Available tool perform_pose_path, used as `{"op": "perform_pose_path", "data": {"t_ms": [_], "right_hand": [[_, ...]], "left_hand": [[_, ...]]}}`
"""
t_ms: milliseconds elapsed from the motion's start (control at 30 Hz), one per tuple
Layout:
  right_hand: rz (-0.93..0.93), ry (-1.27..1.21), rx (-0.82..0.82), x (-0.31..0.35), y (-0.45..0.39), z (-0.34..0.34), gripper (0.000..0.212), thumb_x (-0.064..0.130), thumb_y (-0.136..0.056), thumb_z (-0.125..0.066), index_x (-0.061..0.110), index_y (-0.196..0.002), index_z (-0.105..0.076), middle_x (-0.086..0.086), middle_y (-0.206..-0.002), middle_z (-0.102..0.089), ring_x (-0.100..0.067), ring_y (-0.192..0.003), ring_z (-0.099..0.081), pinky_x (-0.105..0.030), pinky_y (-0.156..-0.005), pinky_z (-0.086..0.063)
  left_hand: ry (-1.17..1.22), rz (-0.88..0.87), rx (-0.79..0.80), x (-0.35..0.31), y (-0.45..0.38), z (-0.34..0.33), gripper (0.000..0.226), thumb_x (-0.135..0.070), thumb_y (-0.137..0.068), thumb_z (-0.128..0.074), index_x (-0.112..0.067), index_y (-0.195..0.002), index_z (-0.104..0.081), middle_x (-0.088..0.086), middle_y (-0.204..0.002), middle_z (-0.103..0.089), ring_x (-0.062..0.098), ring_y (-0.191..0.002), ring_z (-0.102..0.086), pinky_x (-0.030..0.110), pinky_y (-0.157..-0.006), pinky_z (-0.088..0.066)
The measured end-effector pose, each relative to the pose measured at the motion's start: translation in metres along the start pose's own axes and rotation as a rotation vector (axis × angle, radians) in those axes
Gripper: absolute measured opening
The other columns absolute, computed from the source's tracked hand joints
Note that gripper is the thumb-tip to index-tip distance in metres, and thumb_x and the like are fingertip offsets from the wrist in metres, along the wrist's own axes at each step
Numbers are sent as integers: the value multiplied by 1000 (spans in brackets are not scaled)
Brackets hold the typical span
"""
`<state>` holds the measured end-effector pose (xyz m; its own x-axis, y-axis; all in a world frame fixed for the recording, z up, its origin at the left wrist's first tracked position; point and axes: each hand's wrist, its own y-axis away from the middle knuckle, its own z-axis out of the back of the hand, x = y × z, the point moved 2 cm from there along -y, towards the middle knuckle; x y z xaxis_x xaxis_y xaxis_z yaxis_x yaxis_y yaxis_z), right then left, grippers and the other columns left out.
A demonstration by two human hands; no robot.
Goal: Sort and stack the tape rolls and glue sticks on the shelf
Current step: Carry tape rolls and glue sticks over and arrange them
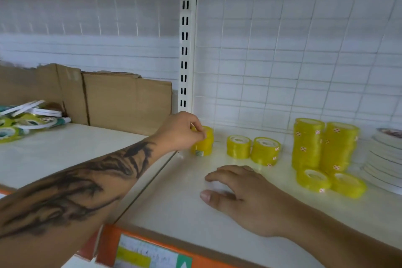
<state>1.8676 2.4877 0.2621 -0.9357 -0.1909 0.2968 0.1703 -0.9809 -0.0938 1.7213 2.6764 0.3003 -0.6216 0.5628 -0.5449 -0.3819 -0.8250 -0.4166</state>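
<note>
Yellow translucent tape rolls (202,141), stacked at the white shelf (174,198)'s back-left corner, are pinched on top by the left hand (182,130); square them gently while the relaxed, empty right hand (243,193) rests flat.

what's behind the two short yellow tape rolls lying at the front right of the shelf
Two tall stacks of yellow tape rolls stand right behind them, hiding part of the white grid back panel.

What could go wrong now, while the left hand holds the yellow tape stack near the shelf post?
1. The left hand grips the short tape stack only at the top, so lower rolls might slip or topple.
2. The two tall stacks stand close together; a bump from the right hand could knock them over.
</note>
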Motion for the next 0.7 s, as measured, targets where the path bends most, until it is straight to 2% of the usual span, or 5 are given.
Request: {"op": "perform_pose_path", "data": {"t_ms": [233,367,467,600,700], "right_hand": [[-13,-2,29,-3,-1,-2,72,83,-85,-31,44,-143,-44,20,-148,-42,-8,-139,-32,-38,-119,-27],[-23,-10,40,-1,-2,-1,70,82,-85,-34,43,-143,-44,18,-149,-42,-10,-141,-31,-39,-119,-26],[-25,-17,42,-1,-3,-1,71,82,-83,-34,44,-142,-44,16,-149,-43,-12,-141,-32,-41,-119,-27],[-21,-27,48,-2,-2,0,66,79,-87,-38,43,-143,-45,14,-149,-43,-14,-140,-32,-42,-119,-27],[-18,-30,67,-1,-2,2,65,78,-90,-40,42,-145,-43,13,-151,-41,-15,-142,-30,-42,-120,-26]], "left_hand": [[-109,-3,182,-14,-2,3,66,-50,-77,-82,-39,-132,-49,-4,-118,-58,19,-107,-61,36,-96,-51],[-282,-1,348,-32,-8,2,83,-51,-78,-83,-45,-147,-37,-5,-123,-47,21,-111,-59,37,-86,-57],[-341,59,509,-45,-17,-3,79,-47,-79,-84,-45,-146,-42,-5,-129,-44,24,-108,-60,35,-67,-61],[-405,55,601,-54,-32,-10,46,-30,-78,-88,-29,-118,-64,3,-123,-51,30,-97,-66,35,-62,-63],[-408,71,679,-53,-42,-11,42,-21,-74,-92,-26,-108,-68,3,-114,-55,29,-93,-68,29,-59,-60]]}}
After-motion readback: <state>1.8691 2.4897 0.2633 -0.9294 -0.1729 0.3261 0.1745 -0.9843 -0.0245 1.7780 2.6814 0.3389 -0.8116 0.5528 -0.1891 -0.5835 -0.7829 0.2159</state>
